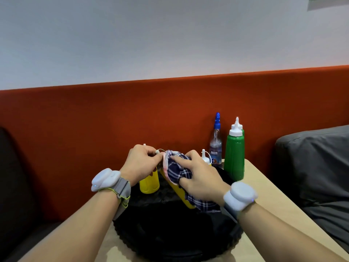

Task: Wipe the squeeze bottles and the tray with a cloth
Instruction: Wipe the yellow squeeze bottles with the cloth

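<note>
Checked cloth (pixel 177 170) in right hand (pixel 203 181), left hand (pixel 141 164) pinching tilted yellow bottle (pixel 181 194).

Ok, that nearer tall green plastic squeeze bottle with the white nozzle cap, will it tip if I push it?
Likely, if pushed high: the nearer tall green plastic squeeze bottle stands upright and is narrow for its height. Lying down, its round body would probably roll. Opaque walls hide the fill, so its weight is hard to judge.

A light tan table (pixel 264 188) carries a round black tray (pixel 170 235) that covers most of its near part. At the far right corner stand a green squeeze bottle (pixel 234 157), a second green bottle (pixel 242 131) just behind it, and a clear spray bottle (pixel 216 146) beside them.
</note>
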`<action>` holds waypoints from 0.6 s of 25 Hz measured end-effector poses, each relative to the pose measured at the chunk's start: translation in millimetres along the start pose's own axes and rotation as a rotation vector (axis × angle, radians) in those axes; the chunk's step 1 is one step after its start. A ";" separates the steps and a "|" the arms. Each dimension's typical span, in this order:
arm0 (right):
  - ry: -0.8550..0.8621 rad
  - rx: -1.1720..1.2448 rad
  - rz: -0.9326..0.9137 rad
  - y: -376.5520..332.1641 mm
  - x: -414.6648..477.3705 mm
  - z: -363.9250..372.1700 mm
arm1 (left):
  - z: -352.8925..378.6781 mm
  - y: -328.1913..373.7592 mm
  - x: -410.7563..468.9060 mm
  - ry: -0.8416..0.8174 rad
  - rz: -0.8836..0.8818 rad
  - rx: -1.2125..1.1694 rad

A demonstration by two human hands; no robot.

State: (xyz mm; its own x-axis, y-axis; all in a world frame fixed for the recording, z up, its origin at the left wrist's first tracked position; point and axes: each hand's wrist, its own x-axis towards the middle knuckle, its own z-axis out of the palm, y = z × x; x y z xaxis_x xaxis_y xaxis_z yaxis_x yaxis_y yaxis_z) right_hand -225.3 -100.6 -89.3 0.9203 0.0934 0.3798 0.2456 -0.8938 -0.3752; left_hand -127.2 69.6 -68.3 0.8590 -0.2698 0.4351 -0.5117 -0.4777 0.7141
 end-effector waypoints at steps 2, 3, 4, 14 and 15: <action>0.034 -0.077 -0.073 0.3 -5.9 -0.6 | 1.6 0.5 -0.1 0.011 0.019 0.008; 0.046 -0.048 -0.054 1.5 -2.4 -1.5 | 2.4 1.6 0.5 0.009 0.031 0.007; 0.054 0.002 -0.009 3.0 2.0 -2.3 | 3.1 2.1 1.5 0.005 0.037 0.003; -0.009 0.067 0.114 11.7 11.4 -3.9 | 2.8 6.4 1.3 -0.029 0.044 -0.012; 0.004 0.033 0.059 9.2 7.8 -2.4 | 1.4 5.4 1.5 -0.025 0.041 -0.007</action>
State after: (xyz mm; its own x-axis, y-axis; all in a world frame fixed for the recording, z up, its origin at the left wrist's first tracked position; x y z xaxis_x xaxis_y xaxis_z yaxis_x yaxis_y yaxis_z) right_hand -216.6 -109.2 -87.8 0.9323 0.0388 0.3597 0.2005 -0.8829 -0.4246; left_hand -128.7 65.5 -64.6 0.8373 -0.3102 0.4502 -0.5466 -0.4598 0.6999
